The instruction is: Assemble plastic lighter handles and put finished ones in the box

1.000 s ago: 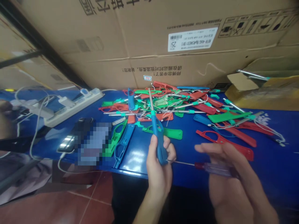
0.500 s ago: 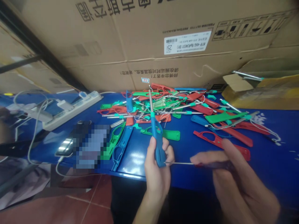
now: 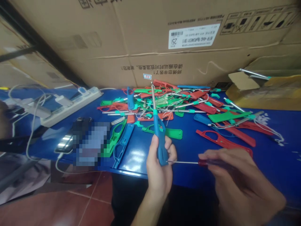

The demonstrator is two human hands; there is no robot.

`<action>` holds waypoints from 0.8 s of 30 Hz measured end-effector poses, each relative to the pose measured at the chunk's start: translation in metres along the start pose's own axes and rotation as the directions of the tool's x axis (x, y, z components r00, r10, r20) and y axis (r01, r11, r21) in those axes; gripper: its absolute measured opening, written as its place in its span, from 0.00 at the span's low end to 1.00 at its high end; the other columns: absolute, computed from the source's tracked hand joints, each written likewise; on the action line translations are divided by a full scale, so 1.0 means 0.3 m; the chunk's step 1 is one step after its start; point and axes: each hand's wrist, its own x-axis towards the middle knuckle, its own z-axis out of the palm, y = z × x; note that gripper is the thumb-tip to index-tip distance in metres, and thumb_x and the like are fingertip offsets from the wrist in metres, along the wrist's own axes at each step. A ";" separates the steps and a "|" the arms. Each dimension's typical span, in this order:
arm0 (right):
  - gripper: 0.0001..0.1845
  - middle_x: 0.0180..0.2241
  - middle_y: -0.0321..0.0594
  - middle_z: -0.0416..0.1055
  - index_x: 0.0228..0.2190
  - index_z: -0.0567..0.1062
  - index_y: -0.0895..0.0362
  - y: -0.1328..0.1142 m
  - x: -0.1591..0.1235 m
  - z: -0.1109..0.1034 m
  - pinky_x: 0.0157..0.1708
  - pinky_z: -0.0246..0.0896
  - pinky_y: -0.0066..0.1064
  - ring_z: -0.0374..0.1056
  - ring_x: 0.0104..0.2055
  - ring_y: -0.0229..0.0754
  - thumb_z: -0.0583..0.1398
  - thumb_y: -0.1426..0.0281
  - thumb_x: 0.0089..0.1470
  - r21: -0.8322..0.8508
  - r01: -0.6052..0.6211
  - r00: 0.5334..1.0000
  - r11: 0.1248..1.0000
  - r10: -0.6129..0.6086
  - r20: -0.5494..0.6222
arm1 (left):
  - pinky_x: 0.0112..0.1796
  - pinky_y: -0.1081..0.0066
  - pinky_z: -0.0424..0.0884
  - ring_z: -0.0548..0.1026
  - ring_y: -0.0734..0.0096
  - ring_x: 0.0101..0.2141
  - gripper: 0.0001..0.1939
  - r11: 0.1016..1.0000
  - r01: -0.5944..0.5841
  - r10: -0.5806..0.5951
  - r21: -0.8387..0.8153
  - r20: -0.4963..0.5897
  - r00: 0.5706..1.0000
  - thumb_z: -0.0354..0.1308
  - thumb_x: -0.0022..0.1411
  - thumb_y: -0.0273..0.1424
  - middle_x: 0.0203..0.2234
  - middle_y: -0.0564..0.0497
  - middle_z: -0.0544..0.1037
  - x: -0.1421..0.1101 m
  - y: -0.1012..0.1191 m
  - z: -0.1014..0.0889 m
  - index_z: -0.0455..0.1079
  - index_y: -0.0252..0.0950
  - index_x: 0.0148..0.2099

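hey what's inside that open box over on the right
Metal rods show at the mouth of the box; its front wall and flap hide anything deeper.

- The blue lighter (image 3: pixel 161 147) has a long, slim body with a loop near the front, a narrow slot low on its handle, a turquoise collar and a straight silvery metal tube. It is held above the worktop (image 3: pixel 185 177) in the left hand (image 3: pixel 157 174), tube pointing away from the person and leaning slightly left, butt end toward the person.
- The screwdriver (image 3: pixel 184 162) has a thin, straight metal shaft and a dark red handle, blurred and mostly covered by the right hand (image 3: pixel 240 180) that grips it. It lies crosswise to the lighter, nearly level across the view, its tip at the lower end of the blue handle.
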 end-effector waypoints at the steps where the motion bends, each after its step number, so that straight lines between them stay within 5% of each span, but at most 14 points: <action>1: 0.19 0.36 0.33 0.82 0.44 0.84 0.48 0.002 0.002 -0.002 0.33 0.75 0.33 0.78 0.35 0.41 0.69 0.80 0.53 -0.023 0.015 0.999 1.000 -0.015 -0.035 | 0.23 0.75 0.55 0.54 0.77 0.21 0.21 1.000 -0.009 0.009 -0.003 -0.001 1.000 0.47 0.78 0.39 0.23 0.56 0.60 0.001 0.000 -0.001 0.65 0.34 0.32; 4: 0.19 0.44 0.35 0.83 0.53 0.81 0.48 -0.004 0.006 -0.028 0.40 0.77 0.35 0.80 0.43 0.44 0.63 0.74 0.63 -0.098 -0.065 0.992 0.993 0.075 0.099 | 0.22 0.75 0.53 0.53 0.79 0.21 0.21 1.000 -0.015 0.015 -0.014 -0.020 1.000 0.48 0.77 0.39 0.25 0.55 0.60 0.005 0.001 0.000 0.64 0.34 0.32; 7: 0.25 0.47 0.35 0.83 0.62 0.73 0.45 -0.016 0.007 -0.051 0.36 0.78 0.33 0.81 0.40 0.45 0.61 0.70 0.65 -0.110 -0.114 0.956 0.987 0.139 0.258 | 0.22 0.75 0.53 0.53 0.79 0.21 0.21 1.000 -0.009 0.008 -0.022 -0.031 0.999 0.47 0.78 0.39 0.25 0.55 0.60 0.007 0.000 0.003 0.64 0.34 0.32; 10: 0.25 0.38 0.31 0.83 0.56 0.78 0.41 -0.015 0.005 -0.038 0.26 0.74 0.29 0.79 0.32 0.40 0.68 0.72 0.59 -0.106 -0.083 0.988 0.991 0.096 0.122 | 0.22 0.75 0.53 0.54 0.79 0.21 0.21 1.000 -0.014 0.014 -0.002 -0.036 0.999 0.47 0.77 0.39 0.26 0.55 0.60 0.007 0.000 0.006 0.64 0.34 0.31; 13: 0.23 0.41 0.33 0.83 0.55 0.80 0.42 -0.009 0.008 -0.021 0.32 0.76 0.30 0.80 0.36 0.41 0.65 0.74 0.61 -0.167 -0.023 1.000 0.986 0.026 0.017 | 0.21 0.75 0.52 0.53 0.80 0.20 0.20 1.000 -0.031 0.031 0.004 -0.050 0.998 0.49 0.77 0.39 0.27 0.55 0.61 0.005 0.002 0.007 0.63 0.34 0.31; 16: 0.27 0.51 0.38 0.81 0.64 0.70 0.44 -0.004 0.018 -0.032 0.43 0.78 0.39 0.80 0.47 0.47 0.57 0.73 0.68 -0.153 -0.008 0.981 0.988 0.037 0.191 | 0.21 0.76 0.52 0.53 0.81 0.20 0.20 0.999 -0.032 0.031 -0.010 -0.047 0.998 0.49 0.77 0.39 0.28 0.55 0.61 0.005 0.003 0.006 0.63 0.34 0.31; 18: 0.29 0.48 0.37 0.82 0.66 0.68 0.44 0.000 0.021 -0.041 0.42 0.79 0.39 0.81 0.45 0.46 0.58 0.74 0.67 -0.072 -0.018 0.958 0.997 0.038 0.285 | 0.21 0.76 0.53 0.53 0.81 0.20 0.20 1.000 -0.026 0.025 -0.011 -0.040 0.999 0.49 0.77 0.38 0.27 0.55 0.61 0.006 0.002 0.005 0.63 0.34 0.32; 22: 0.16 0.35 0.34 0.83 0.46 0.83 0.47 0.013 0.003 -0.024 0.34 0.76 0.35 0.79 0.36 0.44 0.68 0.74 0.57 -0.051 -0.028 0.997 0.998 0.032 0.072 | 0.21 0.76 0.52 0.54 0.81 0.21 0.19 0.999 -0.037 0.038 0.010 -0.041 0.998 0.49 0.77 0.38 0.28 0.55 0.61 0.005 -0.003 0.007 0.63 0.34 0.32; 24: 0.14 0.37 0.37 0.83 0.47 0.83 0.50 0.018 -0.012 -0.010 0.31 0.74 0.34 0.79 0.34 0.43 0.67 0.72 0.59 -0.136 -0.071 0.997 0.988 0.067 -0.037 | 0.21 0.76 0.52 0.54 0.81 0.20 0.19 0.999 -0.040 0.041 0.021 -0.035 0.999 0.49 0.77 0.38 0.28 0.55 0.61 0.004 -0.004 0.009 0.63 0.34 0.32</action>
